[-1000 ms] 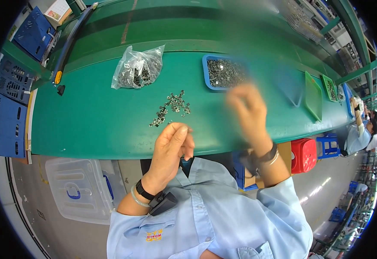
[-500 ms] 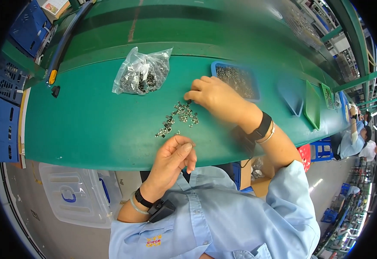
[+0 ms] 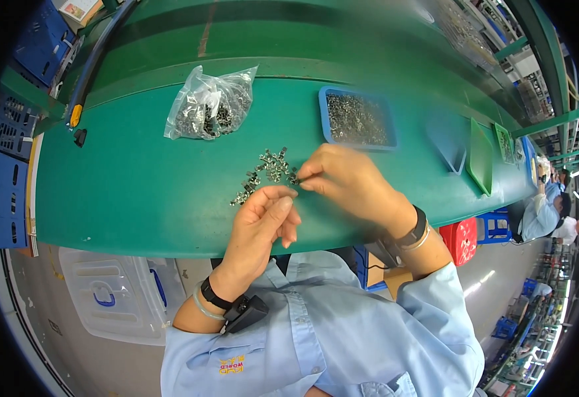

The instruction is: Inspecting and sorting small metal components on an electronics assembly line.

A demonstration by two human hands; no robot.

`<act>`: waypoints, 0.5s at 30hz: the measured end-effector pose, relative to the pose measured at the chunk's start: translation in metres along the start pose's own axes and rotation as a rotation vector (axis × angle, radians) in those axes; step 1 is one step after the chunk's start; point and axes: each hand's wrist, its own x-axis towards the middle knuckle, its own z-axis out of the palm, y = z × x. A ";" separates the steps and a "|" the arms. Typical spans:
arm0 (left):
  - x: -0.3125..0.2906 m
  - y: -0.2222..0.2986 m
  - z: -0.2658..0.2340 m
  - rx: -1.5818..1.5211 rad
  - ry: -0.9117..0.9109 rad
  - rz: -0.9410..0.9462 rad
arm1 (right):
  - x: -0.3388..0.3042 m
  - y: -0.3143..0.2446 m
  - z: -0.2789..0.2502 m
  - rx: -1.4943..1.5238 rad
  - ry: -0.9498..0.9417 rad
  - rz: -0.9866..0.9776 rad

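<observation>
At nine o'clock, stacked blue crates [image 3: 1,172] are seen beside the green desk [image 3: 137,192]. Up at eleven o'clock of the hands, a clear plastic bag [image 3: 210,106] of small metal parts is lying on the desk, crumpled and untouched. Just below it, at the middle of the scene, a loose scatter of small metal parts [image 3: 263,173] is spread on the green surface. The left hand [image 3: 263,221] is held at six o'clock of that scatter, fingers curled inward with thumb and forefinger pressed together; whether a part is pinched there cannot be told. One small part [image 3: 294,177] at the scatter's right edge is being nipped between the fingertips of the right hand [image 3: 345,185], which is closed on it. At one o'clock of the right hand, a blue tray [image 3: 359,119] filled with similar parts is standing apart from both hands.

Picking from the pile appears to be the step in hand. A clean lift of the single piece without dragging its neighbours would seem to be called for.
</observation>
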 end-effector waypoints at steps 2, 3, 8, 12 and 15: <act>0.001 0.000 0.004 -0.015 -0.004 -0.014 | -0.009 -0.006 0.000 0.082 0.038 -0.016; 0.001 0.000 0.006 -0.033 -0.011 -0.025 | -0.013 -0.007 0.001 0.085 0.043 -0.015; -0.003 -0.007 0.009 -0.099 -0.041 -0.080 | -0.027 -0.013 0.009 0.141 0.147 -0.071; -0.006 -0.014 0.010 -0.267 -0.092 -0.146 | -0.043 -0.017 0.022 0.156 0.241 -0.022; -0.009 -0.018 0.013 -0.309 -0.099 -0.149 | -0.052 -0.022 0.031 0.154 0.312 0.018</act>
